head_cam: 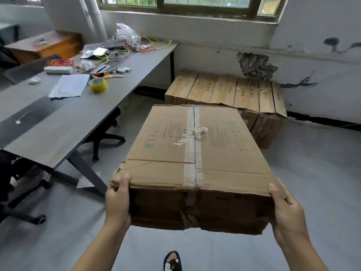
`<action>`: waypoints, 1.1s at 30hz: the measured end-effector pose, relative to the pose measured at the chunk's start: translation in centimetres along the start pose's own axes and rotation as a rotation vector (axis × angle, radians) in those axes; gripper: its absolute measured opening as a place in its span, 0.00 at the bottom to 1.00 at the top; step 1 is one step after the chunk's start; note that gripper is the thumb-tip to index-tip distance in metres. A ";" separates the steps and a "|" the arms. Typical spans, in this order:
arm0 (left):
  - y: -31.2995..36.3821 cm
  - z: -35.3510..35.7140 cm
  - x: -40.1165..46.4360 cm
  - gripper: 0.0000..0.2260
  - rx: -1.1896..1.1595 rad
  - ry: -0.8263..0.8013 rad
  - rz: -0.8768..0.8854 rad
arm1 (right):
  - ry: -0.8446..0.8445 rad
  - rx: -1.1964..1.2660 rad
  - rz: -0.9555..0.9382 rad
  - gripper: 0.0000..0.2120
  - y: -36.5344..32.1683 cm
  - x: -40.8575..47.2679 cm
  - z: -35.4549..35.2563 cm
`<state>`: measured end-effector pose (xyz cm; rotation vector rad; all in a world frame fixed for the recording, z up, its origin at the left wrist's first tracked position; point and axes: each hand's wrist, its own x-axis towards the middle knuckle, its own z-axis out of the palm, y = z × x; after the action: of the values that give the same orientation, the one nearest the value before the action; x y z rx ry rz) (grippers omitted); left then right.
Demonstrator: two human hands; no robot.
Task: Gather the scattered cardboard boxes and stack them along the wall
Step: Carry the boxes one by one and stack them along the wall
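Centre frame, a taped cardboard box [193, 153] is up off the floor, left hand [117, 202] grasping its near left corner, right hand [287, 208] grasping the near right, with a row of boxes [224, 92] against the wall [312, 55] beyond, upper right.

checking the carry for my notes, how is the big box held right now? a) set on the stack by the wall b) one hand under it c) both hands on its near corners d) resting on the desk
c: the left hand and right hand grip the near corners of the box, which is up off the floor, short of the stack by the wall.
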<state>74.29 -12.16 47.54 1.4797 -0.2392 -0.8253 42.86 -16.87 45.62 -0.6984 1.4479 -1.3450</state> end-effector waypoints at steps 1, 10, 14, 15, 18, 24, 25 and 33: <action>0.9 1.0 2.0 0.06 0.000 -0.002 -0.006 | -0.005 0.000 -0.003 0.20 -0.3 1.3 1.7; 4.9 11.7 18.1 0.01 0.005 -0.045 -0.039 | 0.008 0.029 -0.016 0.26 -2.7 15.3 13.5; 5.7 18.3 25.8 0.02 0.007 -0.058 -0.040 | 0.022 0.032 -0.026 0.31 -3.5 23.8 18.9; 5.9 20.0 27.8 0.03 0.006 -0.049 -0.045 | 0.023 0.036 -0.023 0.26 -3.7 26.3 20.1; 6.9 25.1 33.2 0.02 0.008 -0.036 -0.059 | 0.006 0.034 -0.013 0.20 -5.3 33.3 24.1; 9.1 33.7 42.4 0.01 0.018 -0.036 -0.087 | 0.007 0.023 -0.002 0.18 -8.8 44.4 30.6; 9.3 35.0 44.0 0.01 0.024 -0.034 -0.083 | 0.010 0.019 -0.004 0.17 -9.0 46.0 31.5; 10.1 46.3 59.7 0.02 0.020 -0.109 -0.070 | 0.077 0.042 -0.021 0.21 -8.5 59.7 41.0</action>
<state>91.81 -86.18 42.61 1.4703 -0.2785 -0.9639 58.74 -87.96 41.99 -0.6417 1.4723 -1.4283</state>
